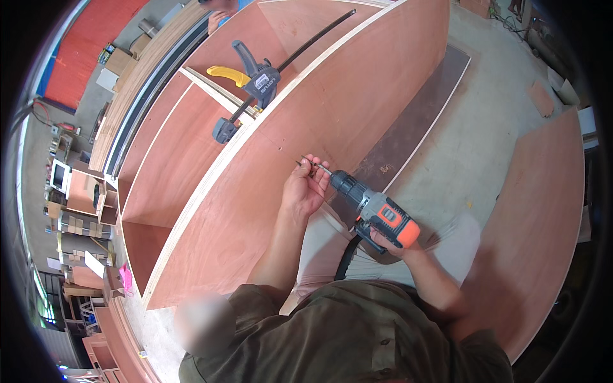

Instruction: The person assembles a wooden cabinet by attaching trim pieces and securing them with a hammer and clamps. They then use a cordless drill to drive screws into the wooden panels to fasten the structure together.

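My right hand [393,244] is wrapped round the handle of an orange and black cordless drill [377,209], whose bit points up and left. At the tip of the bit, my left hand [305,190] pinches a small dark screw [304,159]; a further one may lie between the fingers. Both hands are in front of the reddish plywood side panel [255,191] of a large cabinet. A small dark hole shows in the panel, above and left of my fingertips. A yellow and grey bar clamp [262,86] grips the panel's upper edge and an inner divider.
A loose plywood sheet [530,236] stands at the right. Along the cabinet's foot lies a dark board [415,121] with a pale edge. Long stacked boards [143,76] are beyond the cabinet, where another person's hand [217,20] shows. Boxes and cabinet parts fill the left side.
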Demonstrator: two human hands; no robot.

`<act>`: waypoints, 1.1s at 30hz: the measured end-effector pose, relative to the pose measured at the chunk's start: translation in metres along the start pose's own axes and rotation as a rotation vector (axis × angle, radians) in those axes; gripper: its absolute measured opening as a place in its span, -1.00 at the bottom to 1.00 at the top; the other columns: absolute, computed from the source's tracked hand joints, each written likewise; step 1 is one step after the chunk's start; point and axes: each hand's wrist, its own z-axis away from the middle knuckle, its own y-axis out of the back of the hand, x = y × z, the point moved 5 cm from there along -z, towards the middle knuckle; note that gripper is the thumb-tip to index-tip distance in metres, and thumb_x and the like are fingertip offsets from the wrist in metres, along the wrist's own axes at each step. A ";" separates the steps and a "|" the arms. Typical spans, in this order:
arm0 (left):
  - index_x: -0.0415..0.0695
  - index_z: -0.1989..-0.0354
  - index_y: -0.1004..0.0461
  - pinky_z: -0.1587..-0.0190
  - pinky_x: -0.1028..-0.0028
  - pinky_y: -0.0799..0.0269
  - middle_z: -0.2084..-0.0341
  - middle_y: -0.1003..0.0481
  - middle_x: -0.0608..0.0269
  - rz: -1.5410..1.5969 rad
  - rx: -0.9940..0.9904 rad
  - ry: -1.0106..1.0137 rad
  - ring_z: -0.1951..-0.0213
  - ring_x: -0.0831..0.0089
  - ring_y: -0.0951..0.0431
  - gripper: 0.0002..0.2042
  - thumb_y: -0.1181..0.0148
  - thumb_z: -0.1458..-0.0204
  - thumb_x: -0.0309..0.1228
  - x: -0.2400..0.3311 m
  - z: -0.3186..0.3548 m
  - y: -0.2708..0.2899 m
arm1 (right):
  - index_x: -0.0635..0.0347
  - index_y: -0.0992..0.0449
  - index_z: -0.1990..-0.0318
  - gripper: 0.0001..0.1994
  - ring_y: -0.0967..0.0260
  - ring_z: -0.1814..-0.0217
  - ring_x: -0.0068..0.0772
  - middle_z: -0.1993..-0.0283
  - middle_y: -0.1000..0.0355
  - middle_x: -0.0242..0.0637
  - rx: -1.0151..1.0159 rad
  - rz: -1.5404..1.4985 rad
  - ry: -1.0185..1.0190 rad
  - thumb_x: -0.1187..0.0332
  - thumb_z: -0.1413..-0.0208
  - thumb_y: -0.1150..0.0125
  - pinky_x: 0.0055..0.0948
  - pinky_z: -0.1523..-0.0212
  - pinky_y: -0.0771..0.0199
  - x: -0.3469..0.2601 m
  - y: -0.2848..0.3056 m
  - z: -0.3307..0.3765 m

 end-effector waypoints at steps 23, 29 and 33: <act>-0.13 0.18 -0.35 0.31 0.40 -0.55 0.42 -0.48 0.24 -0.049 -0.011 -0.178 0.38 0.37 -0.55 -0.85 0.09 -0.31 -0.34 0.019 0.006 -0.023 | 0.34 -0.48 0.07 -0.63 -0.48 0.27 -0.35 0.26 -0.52 -0.19 -0.015 0.187 0.339 0.44 0.07 -0.36 -0.41 0.19 -0.47 -0.026 -0.028 -0.021; -0.16 0.15 -0.36 0.28 0.40 -0.55 0.40 -0.49 0.24 -0.024 0.066 -0.213 0.39 0.38 -0.53 -0.85 0.07 -0.30 -0.35 0.026 -0.013 -0.014 | 0.24 -0.51 0.26 -0.78 -0.47 0.35 -0.46 0.38 -0.52 -0.29 0.042 0.034 0.091 0.45 0.11 -0.34 -0.43 0.26 -0.45 -0.019 -0.032 -0.033; -0.16 0.14 -0.37 0.28 0.39 -0.55 0.39 -0.49 0.25 -0.035 0.102 -0.218 0.38 0.39 -0.53 -0.85 0.07 -0.30 -0.35 0.029 -0.012 -0.016 | 0.25 -0.50 0.26 -0.77 -0.45 0.34 -0.46 0.37 -0.51 -0.30 0.025 0.038 0.066 0.43 0.12 -0.34 -0.44 0.25 -0.45 -0.025 -0.032 -0.039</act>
